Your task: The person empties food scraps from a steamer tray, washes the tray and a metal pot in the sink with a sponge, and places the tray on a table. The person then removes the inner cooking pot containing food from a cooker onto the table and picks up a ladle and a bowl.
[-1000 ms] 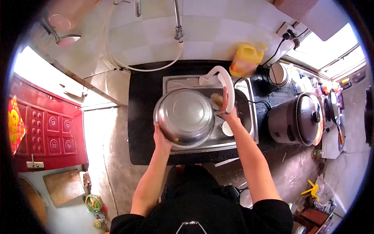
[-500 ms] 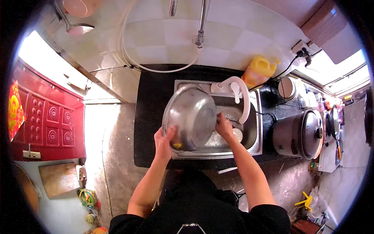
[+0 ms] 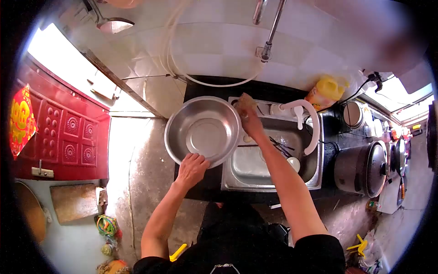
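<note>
A wide stainless-steel basin [image 3: 180, 132] faces up at the sink's left side, partly over the black counter. My left hand [image 3: 192, 171] grips its near rim, fingers over the edge. My right hand [image 3: 251, 121] is at the back left of the sink [image 3: 269, 186], just beyond the basin's right rim. Its fingers close around a brownish, crumpled-looking thing [image 3: 246, 101] whose kind I cannot make out. Several dark chopsticks [image 3: 282, 145] and a small white bowl [image 3: 293, 163] lie in the sink, partly behind my right forearm.
A white curved faucet [image 3: 314, 123] arches over the sink's right side. Behind it stands a yellow jug [image 3: 327, 93]. A large lidded pot [image 3: 358, 169] sits right of the sink. A red door [image 3: 68, 132] is at the left, and a ladle [image 3: 112, 23] hangs at upper left.
The basin has turned from tilted, underside showing, to upright with its inside showing, and has moved left off the sink. My right hand has moved from the sink's middle to its back left.
</note>
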`<action>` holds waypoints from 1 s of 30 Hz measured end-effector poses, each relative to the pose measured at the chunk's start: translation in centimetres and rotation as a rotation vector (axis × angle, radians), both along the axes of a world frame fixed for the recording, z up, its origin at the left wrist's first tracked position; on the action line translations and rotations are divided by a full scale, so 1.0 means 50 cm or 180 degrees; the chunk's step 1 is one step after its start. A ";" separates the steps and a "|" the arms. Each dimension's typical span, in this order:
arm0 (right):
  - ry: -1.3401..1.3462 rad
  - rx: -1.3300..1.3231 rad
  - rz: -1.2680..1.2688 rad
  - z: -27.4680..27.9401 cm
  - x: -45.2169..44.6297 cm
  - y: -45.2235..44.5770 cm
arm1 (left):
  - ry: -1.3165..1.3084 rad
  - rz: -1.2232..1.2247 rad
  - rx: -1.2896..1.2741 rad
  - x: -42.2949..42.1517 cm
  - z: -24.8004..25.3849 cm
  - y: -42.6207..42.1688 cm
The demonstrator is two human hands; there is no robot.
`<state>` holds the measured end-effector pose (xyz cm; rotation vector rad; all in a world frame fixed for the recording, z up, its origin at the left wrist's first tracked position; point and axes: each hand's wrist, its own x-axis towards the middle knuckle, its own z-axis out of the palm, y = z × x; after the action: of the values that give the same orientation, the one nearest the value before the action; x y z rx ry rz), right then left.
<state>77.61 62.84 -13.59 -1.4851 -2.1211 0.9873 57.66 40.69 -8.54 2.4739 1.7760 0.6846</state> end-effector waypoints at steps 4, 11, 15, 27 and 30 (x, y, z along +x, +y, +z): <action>0.0268 0.0170 -0.0222 -0.032 0.037 -0.022 | 0.0184 -0.0018 0.0080 -0.027 -0.060 0.041; 0.1194 -0.0299 -0.0279 -0.129 0.118 -0.082 | 0.0406 0.0167 0.0042 -0.033 -0.102 0.086; 0.2561 -0.1156 -0.0542 -0.102 0.159 -0.181 | 0.0382 0.0379 0.0082 -0.048 -0.136 0.089; 0.1203 -0.1177 -0.0711 0.039 0.531 -0.628 | -0.0405 -0.0193 0.0051 0.276 -0.050 -0.048; 0.0427 -0.1581 -0.1004 0.016 0.692 -0.741 | -0.0419 -0.0946 -0.0264 0.513 -0.042 -0.117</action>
<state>112.23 25.80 -12.79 -1.8425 -1.5469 1.5061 83.31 34.86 -10.65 2.4970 1.3273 0.7138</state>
